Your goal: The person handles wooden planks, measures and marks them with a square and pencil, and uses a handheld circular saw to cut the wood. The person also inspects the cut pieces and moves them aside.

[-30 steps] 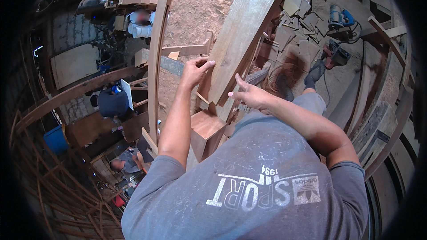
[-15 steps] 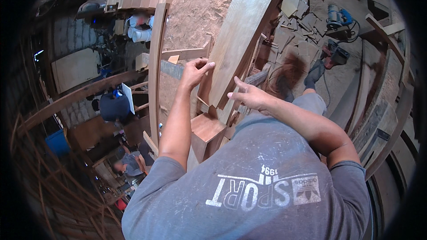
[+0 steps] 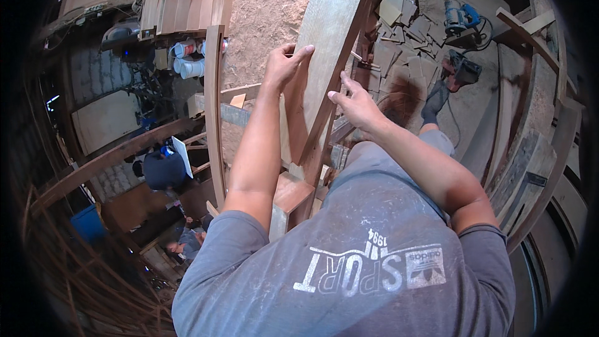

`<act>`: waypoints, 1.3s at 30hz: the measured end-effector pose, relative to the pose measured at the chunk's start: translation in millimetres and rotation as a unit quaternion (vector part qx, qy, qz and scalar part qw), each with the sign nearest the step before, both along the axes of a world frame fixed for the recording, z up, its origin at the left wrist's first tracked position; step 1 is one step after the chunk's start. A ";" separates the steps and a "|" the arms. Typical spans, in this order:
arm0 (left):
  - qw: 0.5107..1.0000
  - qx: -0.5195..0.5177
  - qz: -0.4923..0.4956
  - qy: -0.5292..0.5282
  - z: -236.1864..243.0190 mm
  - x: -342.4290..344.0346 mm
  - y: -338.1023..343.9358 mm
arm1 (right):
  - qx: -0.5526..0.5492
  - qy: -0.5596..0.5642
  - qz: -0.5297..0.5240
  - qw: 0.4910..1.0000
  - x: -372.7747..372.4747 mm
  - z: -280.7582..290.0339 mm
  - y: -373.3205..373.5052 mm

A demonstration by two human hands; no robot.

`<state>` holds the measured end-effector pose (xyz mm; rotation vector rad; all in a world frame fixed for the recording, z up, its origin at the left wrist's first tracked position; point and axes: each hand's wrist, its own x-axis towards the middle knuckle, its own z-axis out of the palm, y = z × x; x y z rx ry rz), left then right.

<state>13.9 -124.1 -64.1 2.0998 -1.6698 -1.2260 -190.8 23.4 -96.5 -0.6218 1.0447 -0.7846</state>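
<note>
A long, wide wooden board [image 3: 327,22] slants away from my body, its pale face up and its darker right edge showing. Along its left side, my left hand [image 3: 286,67] grips the board, thumb on the face and the other fingers bent and partly hidden. Opposite, my right hand [image 3: 360,105] is against the right edge with thumb and forefinger a little apart; its other fingers are partly hidden. The board's near end is close to a reddish-brown wooden block [image 3: 292,192] in front of my torso.
A tall narrow timber [image 3: 214,112] stands left of my left arm. Scrap wood pieces [image 3: 405,43], a blue power tool [image 3: 460,17] and a red one [image 3: 462,70] lie on the right. White buckets [image 3: 189,67] and stacked boards [image 3: 181,11] are back left. Another person [image 3: 187,243] is low left.
Both hands have moved farther along the board. The board has tilted, showing a narrower top face. My right fingers, earlier spread beside the edge, are now against it. The whole view has shifted slightly.
</note>
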 end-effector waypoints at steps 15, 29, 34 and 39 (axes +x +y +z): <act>0.998 -0.013 0.047 0.035 4.2 -4.7 7.6 | -0.050 0.077 0.035 0.995 9.9 -18.7 0.9; 0.999 0.002 0.032 0.029 17.8 -18.3 -1.0 | -0.094 0.102 0.050 0.989 -7.5 -9.8 -4.9; 0.997 -0.001 0.056 0.047 17.6 -22.9 2.8 | -0.110 0.114 0.065 0.985 -9.7 -12.0 -6.8; 0.994 -0.016 0.079 0.080 3.9 -15.2 4.4 | -0.103 0.120 0.097 0.983 -12.7 -12.6 -13.2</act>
